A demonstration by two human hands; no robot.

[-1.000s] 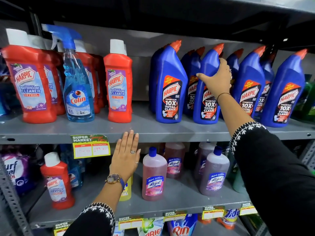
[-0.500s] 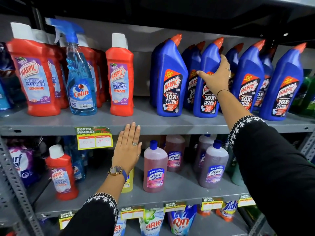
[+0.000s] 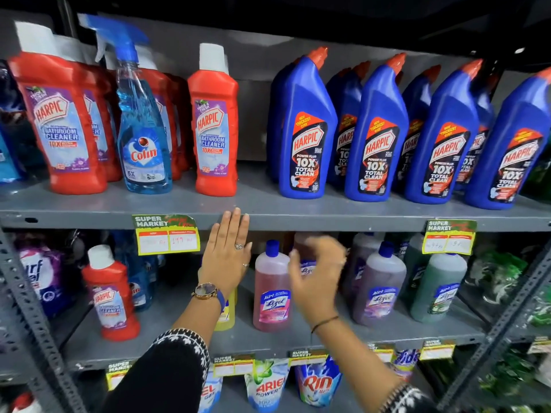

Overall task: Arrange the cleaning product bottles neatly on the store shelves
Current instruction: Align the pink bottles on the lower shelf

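Observation:
Several blue Harpic toilet cleaner bottles [image 3: 307,129] stand in rows on the upper shelf [image 3: 268,210], right half. Red Harpic bathroom cleaner bottles [image 3: 214,123] and a blue Colin spray bottle [image 3: 140,126] stand on its left half. On the lower shelf [image 3: 238,338] a pink Lizol bottle [image 3: 269,287] stands in front, with purple [image 3: 378,284] and green [image 3: 438,287] Lizol bottles to the right. My left hand [image 3: 229,251] rests flat and open against the upper shelf's front edge. My right hand [image 3: 319,275], blurred, hovers open in front of the Lizol bottles, holding nothing.
A lone red Harpic bottle [image 3: 111,293] stands at the lower shelf's left, beside a Surf pack [image 3: 38,275]. A yellow bottle [image 3: 226,314] is partly hidden behind my left wrist. Price tags [image 3: 167,234] hang on the shelf edges. Ariel [image 3: 265,383] and Rin [image 3: 317,383] pouches hang below.
My right hand let go of a blue Harpic bottle on the upper shelf and dropped down to the lower shelf level. My left hand stayed on the shelf edge.

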